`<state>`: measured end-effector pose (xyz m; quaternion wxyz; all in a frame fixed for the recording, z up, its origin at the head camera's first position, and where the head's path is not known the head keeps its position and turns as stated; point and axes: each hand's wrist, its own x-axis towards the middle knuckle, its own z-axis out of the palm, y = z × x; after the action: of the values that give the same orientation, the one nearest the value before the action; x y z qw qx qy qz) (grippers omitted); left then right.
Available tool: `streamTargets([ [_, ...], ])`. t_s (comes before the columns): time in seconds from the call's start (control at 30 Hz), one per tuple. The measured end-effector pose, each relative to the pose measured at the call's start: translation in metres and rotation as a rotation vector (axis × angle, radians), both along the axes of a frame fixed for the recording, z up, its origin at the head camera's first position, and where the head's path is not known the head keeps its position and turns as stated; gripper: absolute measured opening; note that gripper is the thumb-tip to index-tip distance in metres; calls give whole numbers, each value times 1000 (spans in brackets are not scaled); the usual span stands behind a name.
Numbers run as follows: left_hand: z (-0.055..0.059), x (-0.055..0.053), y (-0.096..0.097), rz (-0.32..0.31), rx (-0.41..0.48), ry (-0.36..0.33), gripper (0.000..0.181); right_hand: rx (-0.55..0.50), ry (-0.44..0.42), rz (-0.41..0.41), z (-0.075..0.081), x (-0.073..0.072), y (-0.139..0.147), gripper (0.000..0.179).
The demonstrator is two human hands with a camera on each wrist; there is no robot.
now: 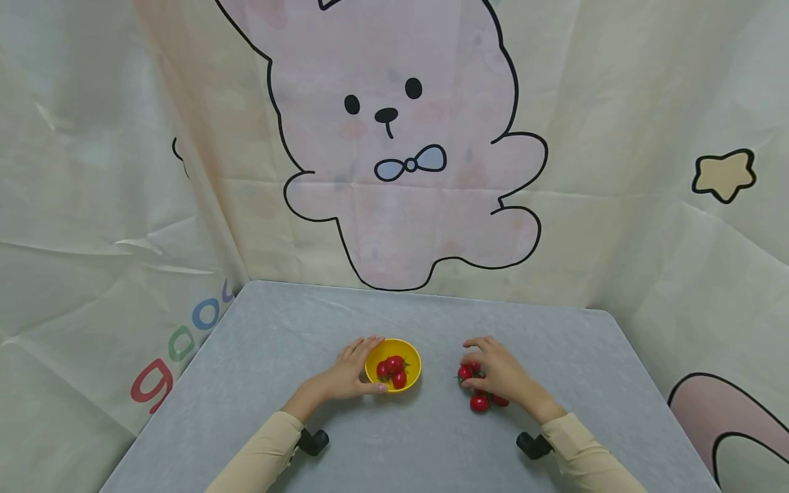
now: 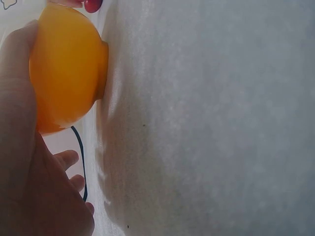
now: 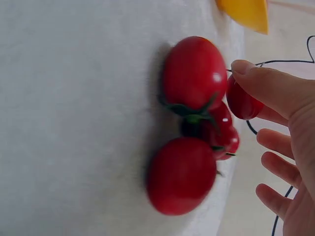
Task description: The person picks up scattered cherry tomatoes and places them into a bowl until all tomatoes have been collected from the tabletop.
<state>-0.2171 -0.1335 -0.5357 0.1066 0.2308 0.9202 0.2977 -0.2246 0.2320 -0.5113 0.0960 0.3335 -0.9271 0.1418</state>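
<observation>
My left hand [image 1: 346, 375] holds the side of a small yellow bowl [image 1: 414, 365], the thumb near its front and the fingers at its far rim. Several red cherry tomatoes [image 1: 395, 363] lie in the bowl. The left wrist view shows the bowl's outer wall [image 2: 69, 64] and its foot close over the tabletop. Over to the right, my right hand [image 1: 502, 370] is above a small group of cherry tomatoes [image 1: 479, 402]. Its thumb and index finger pinch one cherry tomato [image 3: 242, 102]; the other fingers are loosely bent. Green stems show on the tomatoes below.
Both hands work over a table with a pale grey-blue cover [image 1: 407, 452]. Behind it hangs a cloth with a cartoon bear [image 1: 394, 205], and cloth walls stand on both sides. A dark wrist mount [image 1: 313, 442] is on the left forearm, another [image 1: 533, 446] on the right.
</observation>
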Motion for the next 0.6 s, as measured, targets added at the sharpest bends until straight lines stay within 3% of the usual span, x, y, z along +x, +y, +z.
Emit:
streamTargets([
  [0.4, -1, 0, -1, -6, 0, -5, 99, 33, -75, -62, 19, -5, -15, 36],
  [0.6, -1, -1, -1, -4, 2, -1, 99, 12, -118, -56, 29, -7, -27, 35],
])
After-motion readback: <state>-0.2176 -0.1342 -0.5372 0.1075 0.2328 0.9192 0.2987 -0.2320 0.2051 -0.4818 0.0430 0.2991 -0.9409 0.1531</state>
